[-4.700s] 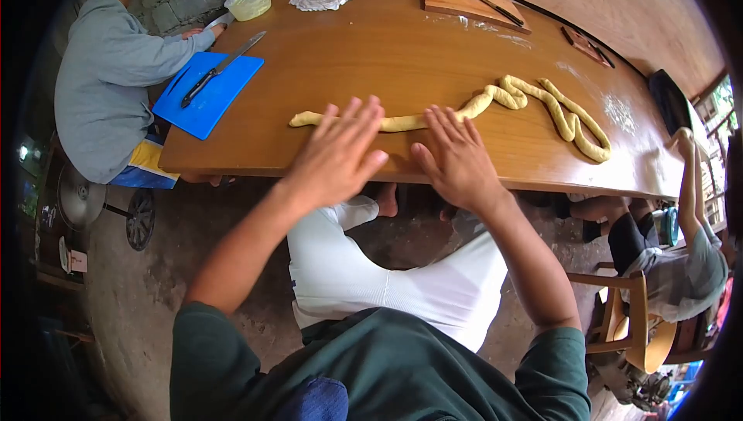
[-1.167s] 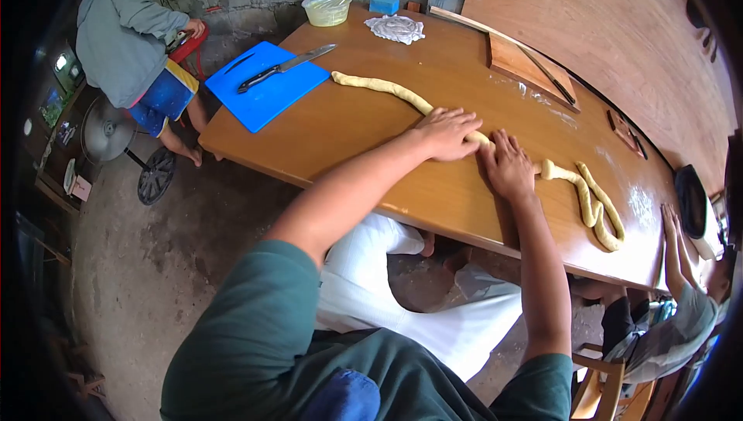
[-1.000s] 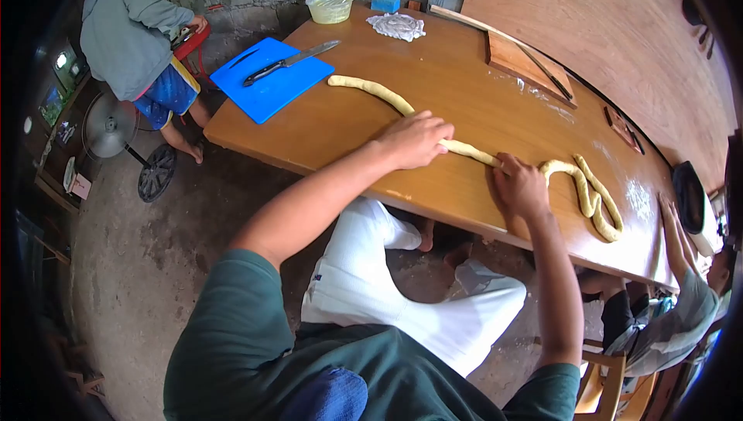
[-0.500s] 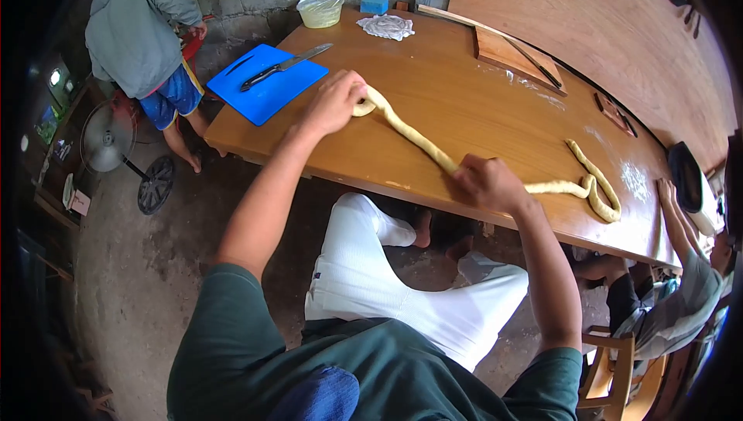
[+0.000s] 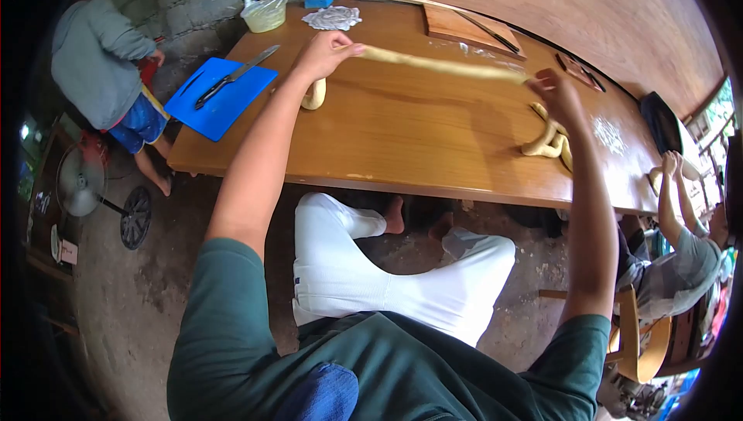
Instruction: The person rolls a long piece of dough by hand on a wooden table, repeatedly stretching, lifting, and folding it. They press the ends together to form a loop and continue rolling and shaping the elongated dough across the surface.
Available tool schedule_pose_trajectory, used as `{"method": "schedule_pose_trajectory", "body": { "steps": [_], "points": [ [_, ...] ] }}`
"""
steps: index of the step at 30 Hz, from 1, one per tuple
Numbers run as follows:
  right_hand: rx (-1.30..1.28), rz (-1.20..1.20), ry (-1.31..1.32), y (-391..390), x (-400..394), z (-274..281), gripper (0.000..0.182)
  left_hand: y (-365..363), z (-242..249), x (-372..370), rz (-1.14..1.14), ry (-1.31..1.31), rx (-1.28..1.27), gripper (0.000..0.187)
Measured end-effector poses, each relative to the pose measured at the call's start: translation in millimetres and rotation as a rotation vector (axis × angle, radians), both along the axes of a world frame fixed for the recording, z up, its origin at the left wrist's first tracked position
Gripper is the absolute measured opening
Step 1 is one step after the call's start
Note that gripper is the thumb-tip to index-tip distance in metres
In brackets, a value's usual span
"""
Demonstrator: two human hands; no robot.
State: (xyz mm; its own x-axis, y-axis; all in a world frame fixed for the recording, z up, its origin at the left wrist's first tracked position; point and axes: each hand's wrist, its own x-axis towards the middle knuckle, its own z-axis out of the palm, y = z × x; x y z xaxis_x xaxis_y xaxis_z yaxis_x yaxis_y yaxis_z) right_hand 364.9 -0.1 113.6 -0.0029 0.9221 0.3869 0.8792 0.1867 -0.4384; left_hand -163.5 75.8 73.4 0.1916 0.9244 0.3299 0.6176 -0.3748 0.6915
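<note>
A long pale dough rope (image 5: 441, 64) stretches nearly straight between my hands, raised over the wooden table (image 5: 387, 135), with its shadow below. My left hand (image 5: 329, 53) pinches it at the left, near the whisk bowl's side of the table. Under that wrist a curved end of dough (image 5: 313, 96) droops to the tabletop. My right hand (image 5: 556, 94) grips the rope at the right, fingers closed. Just below this hand, a looped heap of dough (image 5: 548, 141) rests on the wood, partly hidden by my forearm.
A blue cutting board (image 5: 209, 115) bearing a black-handled knife (image 5: 236, 78) lies at the left. Behind are a whisk bowl (image 5: 265, 15), crumpled plastic (image 5: 333, 18) and a wooden board (image 5: 464, 30). Flour (image 5: 609, 135) dusts the right. One person (image 5: 108, 57) stands left; another person's hands (image 5: 672, 162) work at right.
Both hands have lifted the dough rope off the table and moved farther apart, pulling it straighter. My right hand has gone up and right. The view has shifted somewhat.
</note>
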Motion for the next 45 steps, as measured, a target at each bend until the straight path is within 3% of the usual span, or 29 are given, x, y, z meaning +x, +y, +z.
{"method": "schedule_pose_trajectory", "body": {
  "steps": [1,3,4,6,9,10,15,18,25,27,29,31,32,36,39,41,42,44,45],
  "points": [
    [0.115,-0.049,-0.294,6,1,-22,0.041,6,-21,4,-0.016,-0.003,-0.001,0.04],
    [-0.034,-0.083,-0.437,-3,-26,-36,0.046,7,-48,14,0.412,0.536,0.317,0.04],
    [-0.097,-0.039,-0.409,-6,-38,-42,0.048,-10,-36,29,0.3,0.398,0.074,0.049],
    [-0.169,0.001,-0.373,-3,-55,-63,0.05,-21,-57,46,0.163,0.441,0.196,0.057],
    [-0.135,-0.122,-0.381,7,-74,-106,0.059,-25,-82,94,-0.094,0.512,0.398,0.061],
    [-0.146,-0.123,-0.372,13,-81,-115,0.062,-21,-83,112,-0.246,0.537,0.252,0.069],
    [-0.11,-0.047,-0.32,37,-90,-113,0.064,26,-84,181,-0.178,0.665,0.044,0.08],
    [-0.135,-0.038,-0.21,54,-82,-101,0.061,76,-77,202,-0.124,0.599,-0.143,0.077],
    [-0.166,-0.026,-0.047,112,-56,-107,0.057,121,-80,220,-0.036,0.619,-0.112,0.073],
    [-0.156,-0.031,-0.073,113,-57,-105,0.059,115,-78,215,-0.091,0.599,-0.092,0.072],
    [-0.204,-0.281,-0.222,105,-67,-102,0.069,102,-75,204,-0.153,0.579,-0.071,0.071],
    [-0.267,-0.357,-0.276,89,-84,-98,0.074,85,-73,191,-0.321,0.548,0.009,0.066],
    [-0.334,-0.425,-0.325,80,-92,-97,0.08,76,-79,186,-0.341,0.48,0.145,0.056],
    [-0.3,-0.421,-0.343,41,-115,-115,0.086,37,-87,159,-0.274,0.294,0.153,0.04],
    [-0.173,-0.249,-0.372,-19,-132,-118,0.076,9,-75,125,-0.297,0.217,0.268,0.019],
    [-0.113,0.053,-0.282,-72,-142,-106,0.062,17,-83,87,-0.201,0.249,0.266,0.014],
    [-0.112,0.046,-0.283,-88,-139,-101,0.062,11,-76,75,-0.169,0.292,0.25,0.014],
    [-0.06,0.257,-0.154,-115,-119,-97,0.052,-3,-68,69,-0.135,0.335,0.222,0.015],
    [-0.002,0.22,-0.302,-117,-102,-99,0.058,-7,-71,71,-0.12,0.368,0.247,0.019]
  ]
}}
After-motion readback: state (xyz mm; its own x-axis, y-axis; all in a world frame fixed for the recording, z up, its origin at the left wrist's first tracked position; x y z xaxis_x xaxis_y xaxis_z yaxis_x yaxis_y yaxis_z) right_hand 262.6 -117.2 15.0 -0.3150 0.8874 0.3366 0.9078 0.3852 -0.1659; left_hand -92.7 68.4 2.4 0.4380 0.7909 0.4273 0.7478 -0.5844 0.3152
